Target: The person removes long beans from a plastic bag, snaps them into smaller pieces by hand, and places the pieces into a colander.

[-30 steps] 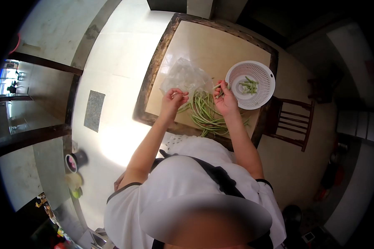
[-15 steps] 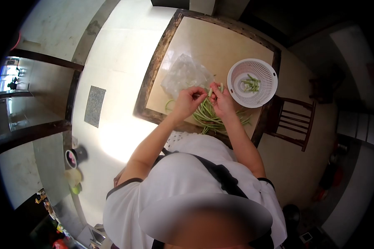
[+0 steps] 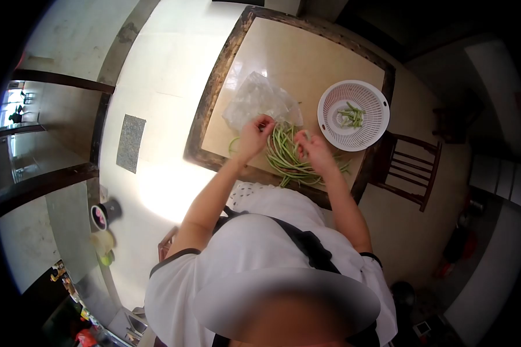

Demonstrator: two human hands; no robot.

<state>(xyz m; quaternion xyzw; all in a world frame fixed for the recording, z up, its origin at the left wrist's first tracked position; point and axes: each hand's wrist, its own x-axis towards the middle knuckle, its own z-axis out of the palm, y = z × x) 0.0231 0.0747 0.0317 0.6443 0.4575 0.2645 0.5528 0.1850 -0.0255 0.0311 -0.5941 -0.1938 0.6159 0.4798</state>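
A heap of long green beans (image 3: pixel 289 162) lies along the near edge of the table. At the left of the heap, beside the crumpled clear plastic bag (image 3: pixel 257 104), my left hand (image 3: pixel 256 137) is closed with its fingertips pinched; what they hold, if anything, is hidden. My right hand (image 3: pixel 314 151) hovers over the right side of the heap, slightly blurred, fingers curled around what look like short bean pieces. To its upper right stands a white colander (image 3: pixel 330 124) with several short bean pieces (image 3: pixel 352 115) at the bottom.
The table (image 3: pixel 318 52) has a pale top and a dark worn wooden rim. A wooden chair (image 3: pixel 411 168) stands to its right. On the floor to the left are a grey mat (image 3: pixel 131 143) and a dark bucket (image 3: pixel 111 214).
My hands have moved apart: the left shifted slightly left toward the bag, the right a little right and down. More of the bean heap shows between them.
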